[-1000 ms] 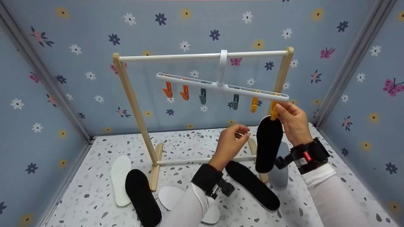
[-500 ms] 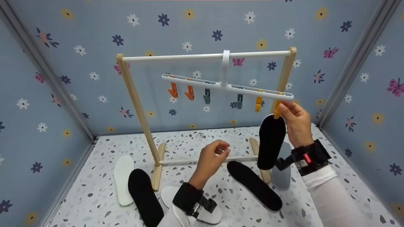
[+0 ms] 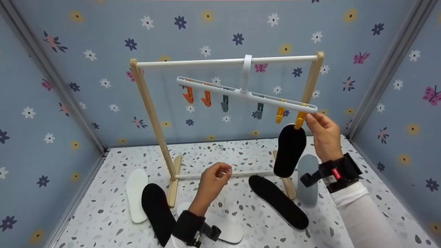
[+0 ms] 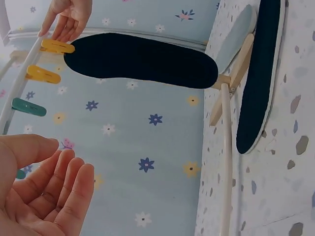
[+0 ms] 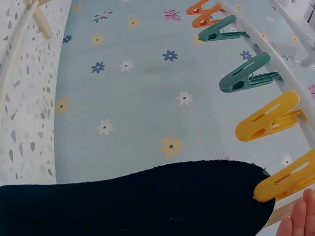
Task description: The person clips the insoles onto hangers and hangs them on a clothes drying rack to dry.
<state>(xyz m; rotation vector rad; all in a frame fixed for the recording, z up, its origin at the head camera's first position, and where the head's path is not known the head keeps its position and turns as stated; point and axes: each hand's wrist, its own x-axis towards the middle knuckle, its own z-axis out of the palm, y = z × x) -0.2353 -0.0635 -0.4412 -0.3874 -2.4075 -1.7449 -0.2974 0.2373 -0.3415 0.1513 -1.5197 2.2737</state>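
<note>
Left hand (image 3: 213, 178), half-open and empty, is lowering while right hand (image 3: 325, 136), loosened, is leaving the yellow clip (image 3: 300, 120) apparently holding the black insole (image 3: 290, 151) alone.

Blue flowered walls (image 3: 213, 38) around a speckled pale tabletop (image 3: 234, 153)

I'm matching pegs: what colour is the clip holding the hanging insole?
Yellow; the clip shows best in the right wrist view.

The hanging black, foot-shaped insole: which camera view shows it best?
Left wrist: the hanging insole appears large and within frame, only its end partly covered by a yellow plastic clip. The head view shows its length too, but smaller; the right wrist view crops it at left and bottom.
</note>
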